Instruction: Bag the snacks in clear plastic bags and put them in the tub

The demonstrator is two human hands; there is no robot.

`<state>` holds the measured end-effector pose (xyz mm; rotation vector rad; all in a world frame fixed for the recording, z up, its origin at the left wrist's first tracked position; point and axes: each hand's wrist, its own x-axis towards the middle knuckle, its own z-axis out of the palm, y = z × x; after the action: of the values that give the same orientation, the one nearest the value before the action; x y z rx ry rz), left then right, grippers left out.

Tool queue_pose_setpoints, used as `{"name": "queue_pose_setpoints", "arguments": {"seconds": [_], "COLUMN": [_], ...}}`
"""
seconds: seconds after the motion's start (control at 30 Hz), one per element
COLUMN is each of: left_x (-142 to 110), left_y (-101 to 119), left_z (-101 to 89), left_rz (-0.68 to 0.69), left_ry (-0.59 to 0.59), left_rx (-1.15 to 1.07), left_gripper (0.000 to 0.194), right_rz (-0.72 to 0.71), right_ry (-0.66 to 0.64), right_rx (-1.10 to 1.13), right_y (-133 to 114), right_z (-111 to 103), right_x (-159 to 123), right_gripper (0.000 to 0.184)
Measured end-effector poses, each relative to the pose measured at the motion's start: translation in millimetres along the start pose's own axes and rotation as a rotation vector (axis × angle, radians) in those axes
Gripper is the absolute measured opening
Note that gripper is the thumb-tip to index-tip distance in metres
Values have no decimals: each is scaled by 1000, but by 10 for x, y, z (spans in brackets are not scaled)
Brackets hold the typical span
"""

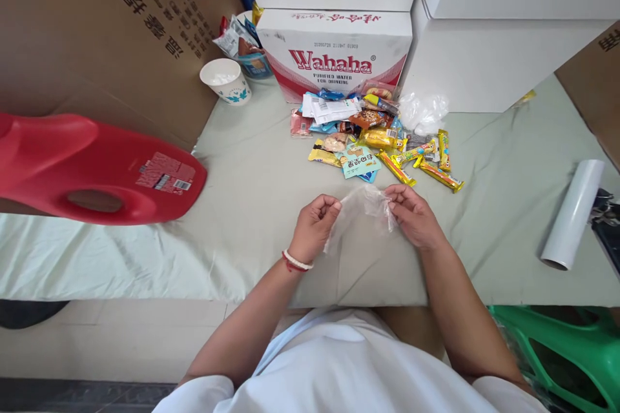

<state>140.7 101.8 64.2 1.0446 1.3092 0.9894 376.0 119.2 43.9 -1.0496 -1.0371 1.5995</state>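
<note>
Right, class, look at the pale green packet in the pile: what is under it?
Part of a blue wrapper peeks out from under the lower edge of the pale green packet. The packet covers anything else beneath.

The cloth-covered tabletop (261, 168) is occupied near its far edge by a pile of wrapped snacks (371, 132) before a Wahaha box (339, 51). A red jug (111, 168) is laid at the left edge, a white roll (573, 214) toward the right edge.

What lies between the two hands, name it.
Thin, clear plastic, pinched by the left hand and the right hand, as the head view shows.
</note>
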Motion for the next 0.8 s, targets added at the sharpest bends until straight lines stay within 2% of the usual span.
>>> {"name": "queue_pose_setpoints", "arguments": {"seconds": [0.13, 0.2, 0.23, 0.27, 0.37, 0.4, 0.43, 0.47, 0.5, 0.57, 0.6, 0.67, 0.8], "left_x": [36, 61, 67, 62, -45, -111, -184, -256, -316, -368, -351, -241, 61], "left_y": [5, -36, -61, -85, -117, -110, -97, -82, -69, -70, -89, -162, -352], "left_z": [-403, -624, -725, -811, -918, -893, -838, -760, -665, -459, -364, -216, -90], "left_rz": [-187, -197, -169, -120, 143, 260, 376, 484, 576, 689, 709, 692, 564], "left_ry": [-223, -213, -144, -25, 473, 579, 612, 573, 479, 271, 199, 135, 136], "left_rx": [-2, 36, 81, 155, 500, 602, 674, 715, 728, 730, 734, 773, 874], "left_gripper": [43, 44, 43, 42, 33, 27, 19, 12, 8, 13, 15, 19, 26], "right_rz": [135, 198, 221, 237, 242, 236, 232, 229, 226, 221, 219, 215, 228], "right_ry": [-22, -22, -18, -14, -18, -24, -32, -38, -43, -56, -62, -78, -159], "right_rx": [137, 149, 143, 132, 102, 95, 89, 82, 74, 60, 52, 37, -13], "right_y": [-60, -49, -37, -22, 18, 26, 30, 30, 27, 11, 2, -12, -19], "right_z": [-65, -84, -91, -94, -93, -89, -84, -79, -74, -65, -61, -58, -73], "right_x": [-2, 8, 16, 24, 43, 45, 46, 45, 43, 39, 36, 29, -3], "right_gripper": [37, 38, 39, 40, 41, 41, 40, 40, 40, 40, 40, 40, 37]}}
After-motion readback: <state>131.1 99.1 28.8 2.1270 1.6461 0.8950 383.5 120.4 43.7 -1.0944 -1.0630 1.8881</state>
